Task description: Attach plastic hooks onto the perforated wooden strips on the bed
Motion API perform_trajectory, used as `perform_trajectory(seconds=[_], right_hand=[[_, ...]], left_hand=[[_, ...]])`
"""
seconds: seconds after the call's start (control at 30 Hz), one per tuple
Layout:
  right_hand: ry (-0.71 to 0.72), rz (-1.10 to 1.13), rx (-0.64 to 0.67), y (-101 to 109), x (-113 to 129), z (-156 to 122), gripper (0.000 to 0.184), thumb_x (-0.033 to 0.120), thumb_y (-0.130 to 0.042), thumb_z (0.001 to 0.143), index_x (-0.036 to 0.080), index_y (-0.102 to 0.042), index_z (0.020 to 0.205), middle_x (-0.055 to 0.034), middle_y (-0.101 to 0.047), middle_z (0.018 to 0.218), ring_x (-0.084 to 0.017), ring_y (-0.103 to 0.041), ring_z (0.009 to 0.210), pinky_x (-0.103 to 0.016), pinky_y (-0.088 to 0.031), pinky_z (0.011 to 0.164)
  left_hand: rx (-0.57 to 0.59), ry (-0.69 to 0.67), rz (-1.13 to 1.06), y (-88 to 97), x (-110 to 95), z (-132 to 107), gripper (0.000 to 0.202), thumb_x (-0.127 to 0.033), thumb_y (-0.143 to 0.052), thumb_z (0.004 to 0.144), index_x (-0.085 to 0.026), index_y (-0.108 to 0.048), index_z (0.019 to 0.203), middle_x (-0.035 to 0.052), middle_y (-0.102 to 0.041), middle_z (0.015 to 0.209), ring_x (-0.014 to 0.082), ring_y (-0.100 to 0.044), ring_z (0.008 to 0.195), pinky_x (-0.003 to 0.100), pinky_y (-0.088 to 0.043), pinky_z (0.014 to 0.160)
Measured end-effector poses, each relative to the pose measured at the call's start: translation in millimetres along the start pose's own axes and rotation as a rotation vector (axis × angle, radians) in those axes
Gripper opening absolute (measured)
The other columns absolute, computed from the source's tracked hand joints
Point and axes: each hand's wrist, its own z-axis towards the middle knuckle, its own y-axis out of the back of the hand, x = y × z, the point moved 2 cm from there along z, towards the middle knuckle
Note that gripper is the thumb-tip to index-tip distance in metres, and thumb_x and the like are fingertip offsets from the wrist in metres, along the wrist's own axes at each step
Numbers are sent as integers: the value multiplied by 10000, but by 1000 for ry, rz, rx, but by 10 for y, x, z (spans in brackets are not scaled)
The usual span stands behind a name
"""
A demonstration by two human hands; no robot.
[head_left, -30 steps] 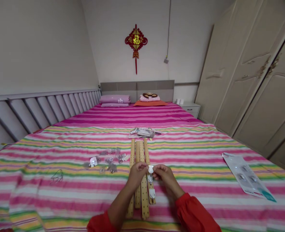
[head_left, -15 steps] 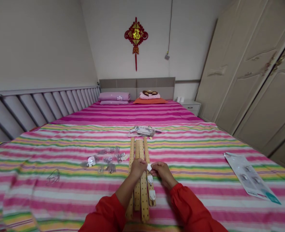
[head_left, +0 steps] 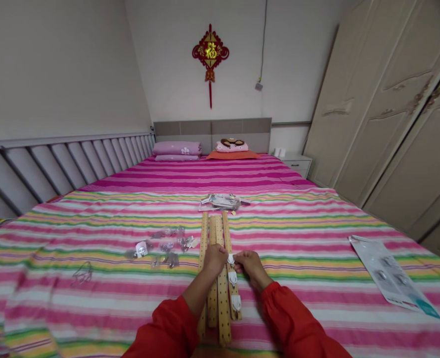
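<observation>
Several perforated wooden strips (head_left: 222, 303) lie lengthwise on the striped bedspread. My left hand (head_left: 216, 259) rests over them, fingers closed at the left side of a small white hook (head_left: 230, 259). From the right, my right hand (head_left: 248, 262) pinches the same hook, which sits on the rightmost strip (head_left: 226, 231). Below it on that strip are a second white hook (head_left: 232, 279) and a third white hook (head_left: 236, 303), both with metal hook ends toward me. My fingertips partly cover the top hook.
Small clear plastic bags of hardware (head_left: 167, 247) lie to the left, near a thin tangled cord (head_left: 83, 272). A blister pack (head_left: 393, 276) is at the right. Beyond the strips sits a plastic-wrapped bundle (head_left: 221, 201). A railing (head_left: 74, 161) borders the bed's left side.
Both hands stay at the top white hook with almost no movement. The whole view has shifted very slightly.
</observation>
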Motion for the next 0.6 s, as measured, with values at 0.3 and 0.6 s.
perform_trajectory(seconds=[0.3, 0.6], right_hand=[[6, -13, -27, -7, -37, 12, 142, 182, -651, 570, 164, -548, 474, 22, -560, 352, -80, -490, 322, -169, -400, 345], [8, -6, -37, -6, -91, 42, 169, 199, -663, 560, 171, -529, 461, 32, -534, 337, -74, -470, 312, -162, -368, 330]], left_hand=[[-23, -43, 23, -34, 16, -13, 133, -55, -562, 666, -146, -658, 653, 33, -691, 674, 127, -615, 656, 206, -413, 590], [0, -73, -13, -91, 111, 24, 155, -18, -568, 625, -152, -644, 646, 0, -654, 633, 109, -587, 608, 192, -406, 552]])
